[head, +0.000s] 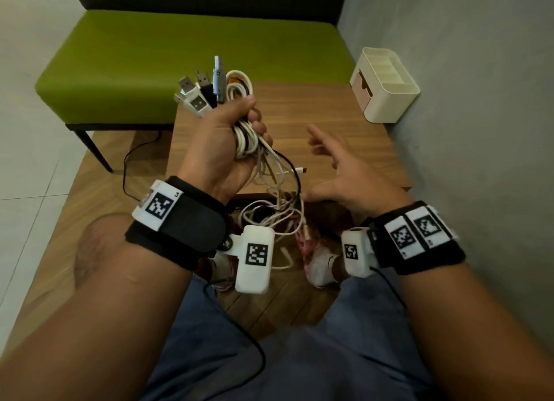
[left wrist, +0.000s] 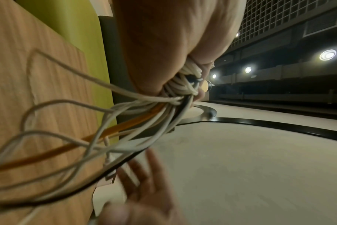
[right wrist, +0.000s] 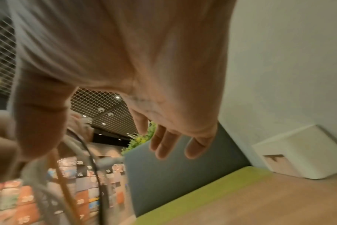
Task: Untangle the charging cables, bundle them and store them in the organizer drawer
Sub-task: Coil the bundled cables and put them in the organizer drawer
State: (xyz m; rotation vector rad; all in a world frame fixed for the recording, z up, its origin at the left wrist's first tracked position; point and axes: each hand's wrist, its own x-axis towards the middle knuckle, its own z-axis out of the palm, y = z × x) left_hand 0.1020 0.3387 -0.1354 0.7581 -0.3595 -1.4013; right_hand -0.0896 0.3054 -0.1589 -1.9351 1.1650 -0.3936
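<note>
My left hand (head: 230, 140) grips a bundle of charging cables (head: 244, 137), mostly white with a black and an orange one, above the wooden table (head: 344, 149). Several USB plugs (head: 201, 92) stick up out of the fist. The loose cable ends (head: 278, 215) hang down past the table's near edge in a tangle. In the left wrist view the cables (left wrist: 140, 115) stream from my left hand's (left wrist: 175, 73) curled fingers. My right hand (head: 332, 167) hovers open to the right of the bundle, fingers spread, holding nothing. In the right wrist view my right hand (right wrist: 173, 141) shows straight fingers. The cream organizer (head: 386, 86) with a pink drawer (head: 361, 90) stands at the table's far right corner.
A green padded bench (head: 180, 56) stands behind the table. A grey wall (head: 479, 101) runs along the right side, close to the organizer (right wrist: 298, 152). A black cord (head: 132, 167) trails on the wood floor at the left. My knees and feet are below the table edge.
</note>
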